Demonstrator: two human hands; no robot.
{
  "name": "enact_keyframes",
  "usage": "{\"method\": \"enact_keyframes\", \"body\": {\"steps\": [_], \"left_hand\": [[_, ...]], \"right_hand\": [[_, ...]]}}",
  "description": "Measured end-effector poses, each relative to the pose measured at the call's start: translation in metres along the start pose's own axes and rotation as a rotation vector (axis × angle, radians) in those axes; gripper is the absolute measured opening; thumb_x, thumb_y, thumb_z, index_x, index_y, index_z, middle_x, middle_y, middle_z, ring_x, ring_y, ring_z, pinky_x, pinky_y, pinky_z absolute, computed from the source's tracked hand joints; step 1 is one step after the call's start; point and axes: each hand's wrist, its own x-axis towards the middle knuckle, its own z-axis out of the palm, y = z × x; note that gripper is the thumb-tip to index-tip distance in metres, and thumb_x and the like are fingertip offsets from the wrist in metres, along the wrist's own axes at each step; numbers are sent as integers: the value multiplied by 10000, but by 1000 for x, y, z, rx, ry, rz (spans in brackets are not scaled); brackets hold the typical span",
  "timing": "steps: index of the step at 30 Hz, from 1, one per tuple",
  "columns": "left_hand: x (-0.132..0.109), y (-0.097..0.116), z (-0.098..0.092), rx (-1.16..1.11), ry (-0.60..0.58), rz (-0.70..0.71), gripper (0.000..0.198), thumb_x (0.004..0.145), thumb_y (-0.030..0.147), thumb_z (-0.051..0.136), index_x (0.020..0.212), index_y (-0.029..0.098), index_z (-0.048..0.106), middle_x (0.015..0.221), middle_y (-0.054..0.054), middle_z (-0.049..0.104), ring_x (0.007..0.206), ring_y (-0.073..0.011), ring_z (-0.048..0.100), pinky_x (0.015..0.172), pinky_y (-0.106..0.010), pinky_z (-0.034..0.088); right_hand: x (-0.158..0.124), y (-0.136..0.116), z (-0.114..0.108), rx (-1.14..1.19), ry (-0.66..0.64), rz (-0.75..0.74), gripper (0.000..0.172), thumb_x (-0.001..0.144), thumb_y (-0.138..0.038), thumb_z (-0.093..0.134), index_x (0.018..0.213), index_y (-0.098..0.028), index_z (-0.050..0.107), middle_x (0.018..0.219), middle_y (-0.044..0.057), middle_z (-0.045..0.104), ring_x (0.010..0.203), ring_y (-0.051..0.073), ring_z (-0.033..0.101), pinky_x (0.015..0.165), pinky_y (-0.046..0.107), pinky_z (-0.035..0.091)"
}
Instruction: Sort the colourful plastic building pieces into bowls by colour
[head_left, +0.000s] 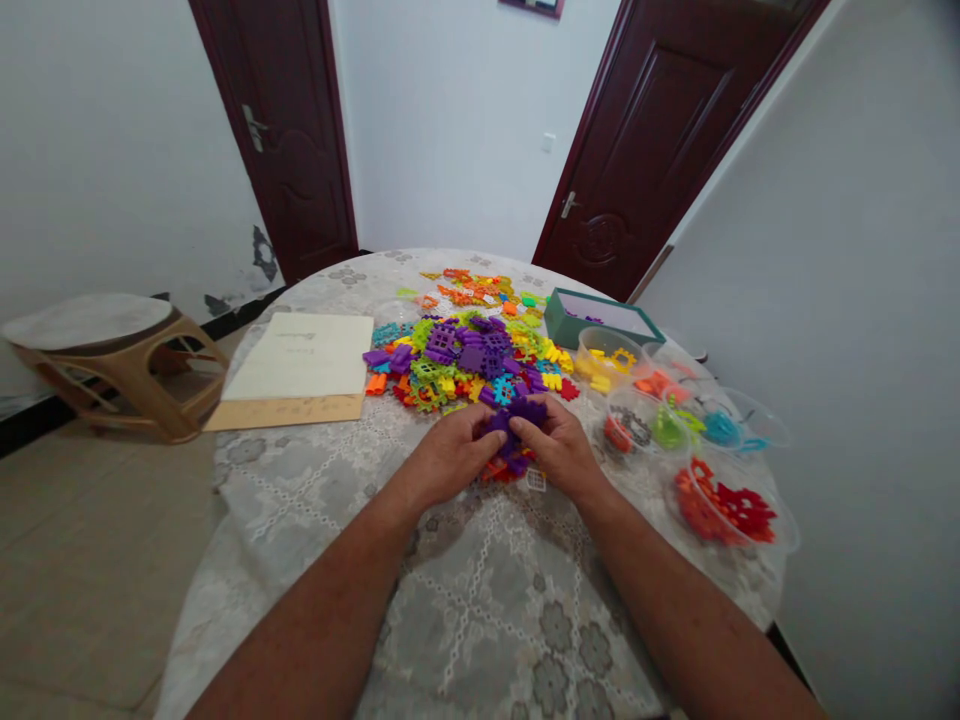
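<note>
Purple plastic building pieces [504, 424] are pinched between my two hands over the table. My left hand [455, 450] is closed on their left side, thumb on top. From the right, my right hand [559, 445] grips them, its thumb pressed near the middle. The exact shape and number of the held pieces are partly hidden by my fingers. Just beyond lies a heaped pile of coloured building pieces [465, 350], purple on top, with green, yellow, orange and blue around. Red and orange pieces [501, 470] and a small white grid piece [536, 480] lie below my hands.
Several clear tubs stand on the right, including one with red pieces [727, 505] and one with yellow pieces [604, 360]. A green box [562, 322] stands behind them. Paper sheets [304, 355] lie at the left on the patterned tablecloth [465, 620]. A stool [112, 360] stands left.
</note>
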Motion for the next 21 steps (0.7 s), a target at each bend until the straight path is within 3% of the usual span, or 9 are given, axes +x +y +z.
{"method": "enact_keyframes", "body": {"steps": [5, 7, 10, 16, 19, 21], "left_hand": [[5, -10, -1, -124, 130, -154, 150, 911, 289, 583, 1028, 211, 635, 900, -53, 748, 767, -208, 741, 603, -279, 561], [6, -11, -2, -161, 161, -176, 162, 915, 280, 570, 1059, 217, 611, 900, -53, 745, 778, -219, 752, 585, -282, 565], [4, -6, -1, -186, 90, -148, 176, 926, 278, 558, 1077, 210, 617, 912, -58, 749, 795, -215, 752, 620, -290, 578], [0, 1, 1, -3, 84, -66, 210, 857, 304, 691, 1036, 195, 676, 946, -61, 748, 806, -199, 711, 677, -290, 567], [2, 2, 1, -107, 86, -128, 215, 878, 280, 668, 1076, 198, 657, 999, -78, 749, 823, -199, 726, 661, -287, 585], [3, 3, 0, -267, 113, -194, 237, 887, 265, 660, 1112, 200, 622, 1069, -96, 741, 833, -201, 747, 640, -286, 606]], "right_hand": [[0, 3, -7, 190, 0, 43, 295, 935, -484, 618, 1111, -258, 544, 738, -35, 661, 619, 158, 650, 587, 286, 558], [1, 2, -11, 224, -67, 52, 319, 936, -461, 618, 1176, -268, 532, 735, -40, 662, 608, 156, 652, 573, 280, 551], [-2, -3, -8, 96, -146, 46, 400, 935, -457, 637, 1271, -260, 545, 697, -40, 652, 558, 153, 633, 535, 271, 534], [-9, -11, 5, -247, -71, -70, 379, 927, -426, 662, 1266, -258, 658, 905, 17, 672, 609, 127, 610, 543, 259, 524], [-3, -17, -12, -326, -79, -119, 417, 973, -439, 590, 1350, -272, 646, 976, 33, 676, 654, 128, 618, 585, 270, 537], [2, -24, -35, -341, 9, -113, 435, 989, -451, 554, 1362, -242, 634, 884, 23, 681, 624, 132, 613, 580, 276, 529]]}}
